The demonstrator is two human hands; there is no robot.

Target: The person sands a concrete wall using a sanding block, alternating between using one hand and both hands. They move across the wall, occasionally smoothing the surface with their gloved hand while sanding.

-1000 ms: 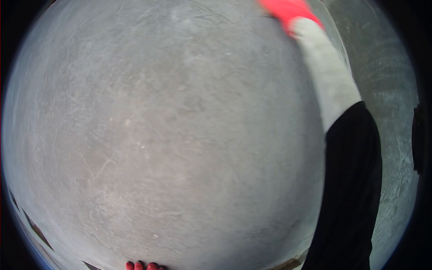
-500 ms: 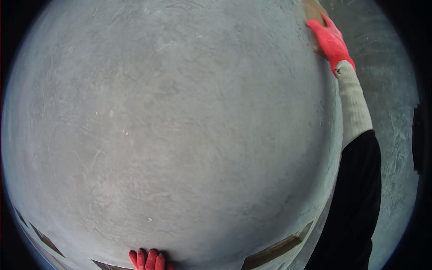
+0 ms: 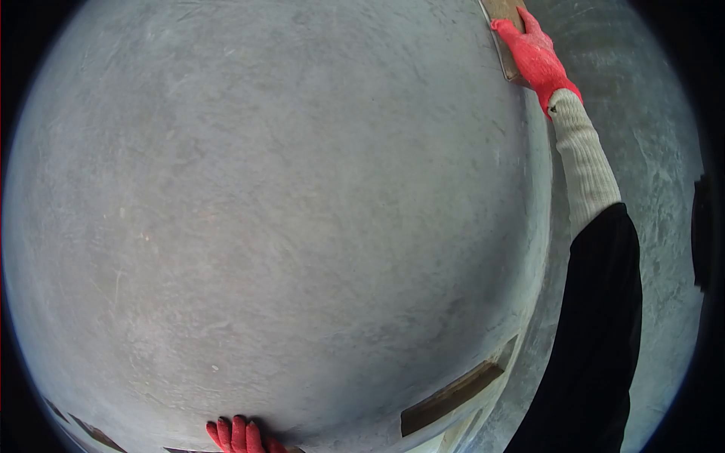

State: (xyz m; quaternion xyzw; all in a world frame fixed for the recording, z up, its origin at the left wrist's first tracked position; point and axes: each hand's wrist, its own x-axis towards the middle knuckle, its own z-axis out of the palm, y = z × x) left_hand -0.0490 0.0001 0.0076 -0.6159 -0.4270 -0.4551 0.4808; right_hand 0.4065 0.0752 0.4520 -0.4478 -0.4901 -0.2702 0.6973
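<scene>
A broad, smooth grey surface (image 3: 302, 211) fills most of the view, with faint scratches and mottled patches. At its far right edge, my right hand (image 3: 535, 60) in a red glove grips a flat brown block (image 3: 512, 74) with a thin, paler rim along its left side. The block lies against the surface's edge, and its far end is cut off by the top of the view. My left hand (image 3: 240, 436), also gloved in red with darkened fingertips, rests on the near side of the surface, fingers extended. Its palm is out of view.
A brown rectangular recess or strip (image 3: 451, 399) lies along the near right rim. More dark openings (image 3: 97, 433) show at the lower left. Beyond the right edge is a grey, marked floor or wall (image 3: 657, 151), with a dark object (image 3: 701, 234) at the far right.
My right hand and the brown block have shifted a little up and left in the view. The view itself has turned slightly, and the surface's right edge appears farther left.
</scene>
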